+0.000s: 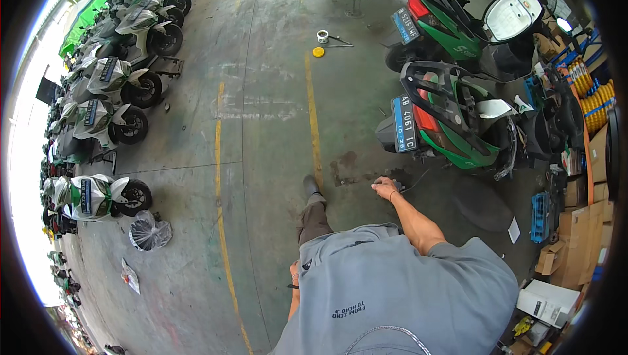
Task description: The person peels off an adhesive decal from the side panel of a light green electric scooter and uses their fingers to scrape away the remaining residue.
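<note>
My right hand (pixel 384 188) reaches forward low over the floor, with its fingers curled together. Whatever they hold, if anything, is too small to make out. Beside the wrist a dark object (pixel 407 181) with a thin cable lies on the concrete, close to a dark stain (pixel 353 166). Just behind that spot stands a green and black scooter (pixel 451 119), partly stripped, with a red tail light and a blue-and-black plate. My left hand (pixel 294 268) hangs at my side next to my trouser leg, its fingers mostly hidden by my grey shirt.
A second green scooter (pixel 451 28) stands farther back with its seat raised. A black scooter seat (pixel 483 204) lies on the floor at right, near cardboard boxes (pixel 582 244). Ahead are a small tub (pixel 322 36) and yellow lid (pixel 318 52). Parked scooters (pixel 98 119) line the left.
</note>
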The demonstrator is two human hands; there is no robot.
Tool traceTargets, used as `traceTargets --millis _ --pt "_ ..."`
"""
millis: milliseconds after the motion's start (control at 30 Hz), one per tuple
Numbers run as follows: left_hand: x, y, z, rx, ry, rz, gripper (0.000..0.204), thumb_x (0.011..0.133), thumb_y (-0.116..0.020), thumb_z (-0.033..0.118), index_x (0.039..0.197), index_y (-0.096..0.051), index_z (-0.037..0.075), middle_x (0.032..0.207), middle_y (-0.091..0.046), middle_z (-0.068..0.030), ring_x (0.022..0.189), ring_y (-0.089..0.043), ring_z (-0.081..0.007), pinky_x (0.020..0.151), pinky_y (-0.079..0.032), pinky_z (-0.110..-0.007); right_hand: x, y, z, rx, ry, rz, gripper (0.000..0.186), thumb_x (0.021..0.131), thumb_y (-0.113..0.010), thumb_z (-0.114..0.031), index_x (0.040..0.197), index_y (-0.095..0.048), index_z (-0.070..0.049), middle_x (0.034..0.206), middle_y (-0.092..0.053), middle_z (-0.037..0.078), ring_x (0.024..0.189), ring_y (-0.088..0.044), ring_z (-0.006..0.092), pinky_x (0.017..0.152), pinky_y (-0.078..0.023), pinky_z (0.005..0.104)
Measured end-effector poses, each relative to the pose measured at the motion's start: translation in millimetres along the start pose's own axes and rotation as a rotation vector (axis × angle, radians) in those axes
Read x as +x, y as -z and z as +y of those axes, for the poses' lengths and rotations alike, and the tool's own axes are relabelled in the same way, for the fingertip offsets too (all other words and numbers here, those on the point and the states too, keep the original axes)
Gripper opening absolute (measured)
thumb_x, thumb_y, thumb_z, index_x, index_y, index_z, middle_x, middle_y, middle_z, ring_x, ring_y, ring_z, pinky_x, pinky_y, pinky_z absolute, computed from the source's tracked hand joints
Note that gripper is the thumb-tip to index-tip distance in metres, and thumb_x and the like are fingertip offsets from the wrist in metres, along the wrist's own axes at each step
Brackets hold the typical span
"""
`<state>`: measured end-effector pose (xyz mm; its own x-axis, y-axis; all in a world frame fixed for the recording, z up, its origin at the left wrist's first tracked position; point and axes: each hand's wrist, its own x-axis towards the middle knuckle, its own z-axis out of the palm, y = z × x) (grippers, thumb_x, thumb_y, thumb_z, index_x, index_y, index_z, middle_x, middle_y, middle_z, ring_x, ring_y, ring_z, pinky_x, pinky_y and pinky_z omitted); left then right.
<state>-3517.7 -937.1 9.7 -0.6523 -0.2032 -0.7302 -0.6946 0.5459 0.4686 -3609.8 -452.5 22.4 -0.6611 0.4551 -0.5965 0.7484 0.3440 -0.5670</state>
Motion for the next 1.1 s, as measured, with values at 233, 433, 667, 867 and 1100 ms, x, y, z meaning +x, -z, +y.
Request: traceTargets --millis 233,433,667,867,1100 --pt "156 89 210 0.098 0.046 -0.069 0.034 0.088 -0.068 0.026 0.103 -0.064 -0.004 0.085 -0.068 -0.0108 0.066 -0.067 -0.0187 0.054 -0.052 -0.031 61 3 -58 -0.172 -0.275 -0.146 0.039 0.08 -0.071 -0.031 0.112 -0.07 -0.008 0.114 -0.067 0.012 0.109 -0.062 0.0262 0.094 -0.049 0.0359" --pt "328 122 435 -0.047 -0.035 -0.1 0.037 0.09 -0.066 0.028 0.11 -0.062 -0.003 0.088 -0.068 -0.0117 0.07 -0.067 -0.0214 0.058 -0.054 -0.031 154 36 -156 0.351 -0.423 0.104 0.029 0.083 -0.07 -0.02 0.108 -0.068 -0.005 0.088 -0.069 0.01 0.078 -0.066 0.0194 0.063 -0.054 0.0327" --pt "440 83 672 -0.345 -0.181 -0.031 0.041 0.091 -0.065 0.029 0.115 -0.059 -0.003 0.089 -0.067 -0.0108 0.072 -0.067 -0.0193 0.057 -0.052 -0.03 344 71 -198 0.104 -0.445 -0.038 0.046 0.071 -0.075 -0.037 0.108 -0.071 -0.009 0.116 -0.066 0.015 0.112 -0.061 0.0284 0.098 -0.047 0.0364" --pt "462 -3 758 0.201 -0.183 -0.13 0.042 0.087 -0.067 0.035 0.102 -0.068 -0.004 0.091 -0.07 -0.0153 0.078 -0.068 -0.023 0.066 -0.053 -0.035 494 192 -301 0.348 -0.363 0.187 0.028 0.083 -0.069 -0.021 0.105 -0.068 -0.004 0.087 -0.068 0.009 0.072 -0.066 0.0184 0.061 -0.055 0.0334" --pt "552 -90 891 0.489 -0.297 -0.211 0.048 0.085 -0.068 0.039 0.099 -0.069 -0.007 0.097 -0.07 -0.0214 0.082 -0.068 -0.0269 0.074 -0.053 -0.036 649 347 -402 0.566 -0.205 0.359 0.033 0.085 -0.068 -0.024 0.11 -0.064 -0.001 0.089 -0.068 0.009 0.069 -0.064 0.0154 0.057 -0.053 0.0298"
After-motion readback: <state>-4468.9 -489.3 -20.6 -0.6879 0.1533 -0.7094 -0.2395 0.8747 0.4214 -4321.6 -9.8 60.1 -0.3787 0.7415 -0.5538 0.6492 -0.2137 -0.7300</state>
